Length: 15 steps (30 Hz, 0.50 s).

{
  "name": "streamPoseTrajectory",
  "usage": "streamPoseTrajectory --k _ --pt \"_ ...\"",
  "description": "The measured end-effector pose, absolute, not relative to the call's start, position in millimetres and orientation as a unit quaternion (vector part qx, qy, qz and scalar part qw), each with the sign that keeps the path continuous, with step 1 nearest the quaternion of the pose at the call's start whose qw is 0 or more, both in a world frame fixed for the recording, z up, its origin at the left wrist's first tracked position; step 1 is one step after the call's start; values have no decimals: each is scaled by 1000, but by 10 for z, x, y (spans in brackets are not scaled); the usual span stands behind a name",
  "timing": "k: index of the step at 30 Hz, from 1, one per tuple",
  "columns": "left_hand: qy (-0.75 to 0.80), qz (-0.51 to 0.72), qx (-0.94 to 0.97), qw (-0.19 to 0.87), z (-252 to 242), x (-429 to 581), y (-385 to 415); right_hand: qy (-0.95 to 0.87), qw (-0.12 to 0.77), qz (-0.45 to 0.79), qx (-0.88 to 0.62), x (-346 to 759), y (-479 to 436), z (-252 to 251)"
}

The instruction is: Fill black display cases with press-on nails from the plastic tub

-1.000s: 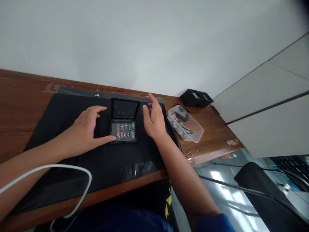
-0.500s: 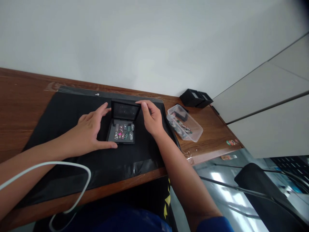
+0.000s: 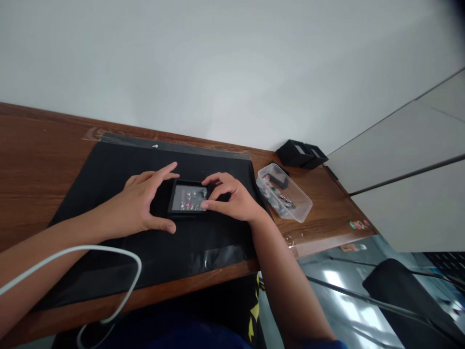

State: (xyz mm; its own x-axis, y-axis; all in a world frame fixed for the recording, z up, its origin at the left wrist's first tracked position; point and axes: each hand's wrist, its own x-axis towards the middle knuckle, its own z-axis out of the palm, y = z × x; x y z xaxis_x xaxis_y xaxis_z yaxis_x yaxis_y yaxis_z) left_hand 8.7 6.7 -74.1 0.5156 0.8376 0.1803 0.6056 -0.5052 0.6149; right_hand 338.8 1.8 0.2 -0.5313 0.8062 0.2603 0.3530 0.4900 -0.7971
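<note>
A small black case [image 3: 169, 206] with a clear window in its lid lies closed on the black mat [image 3: 119, 261]. Through the window show several decorated false nails [image 3: 189, 198], one with a bright pink spot. On the case's right side, my right hand [image 3: 230, 196] has its thumb at the front corner and bent fingers at the back corner, gripping that edge. To the left is my left hand [image 3: 147, 201], thumb and fingers spread around the case's left end, holding nothing. I cannot tell whether its fingertips touch the case.
A clear plastic tub [image 3: 301, 208] holding more false nails stands to the right. Behind it, black boxes [image 3: 296, 153] sit by the wall. A white cable [image 3: 140, 266] loops over my left forearm. The wooden table's front edge [image 3: 163, 286] is near my body.
The case's lid, raised before, is now down over the false nails. My right hand has come down and forward from the lid's upper corner to the case's right edge. My left hand stays spread.
</note>
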Motion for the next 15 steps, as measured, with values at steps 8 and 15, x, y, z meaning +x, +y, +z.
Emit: streamPoseTrajectory --k 8,15 --pt "468 203 818 265 -592 128 9 -805 286 336 -396 3384 -34 11" --pt "485 199 807 273 -496 189 -34 -812 243 353 -395 3383 -49 -39"
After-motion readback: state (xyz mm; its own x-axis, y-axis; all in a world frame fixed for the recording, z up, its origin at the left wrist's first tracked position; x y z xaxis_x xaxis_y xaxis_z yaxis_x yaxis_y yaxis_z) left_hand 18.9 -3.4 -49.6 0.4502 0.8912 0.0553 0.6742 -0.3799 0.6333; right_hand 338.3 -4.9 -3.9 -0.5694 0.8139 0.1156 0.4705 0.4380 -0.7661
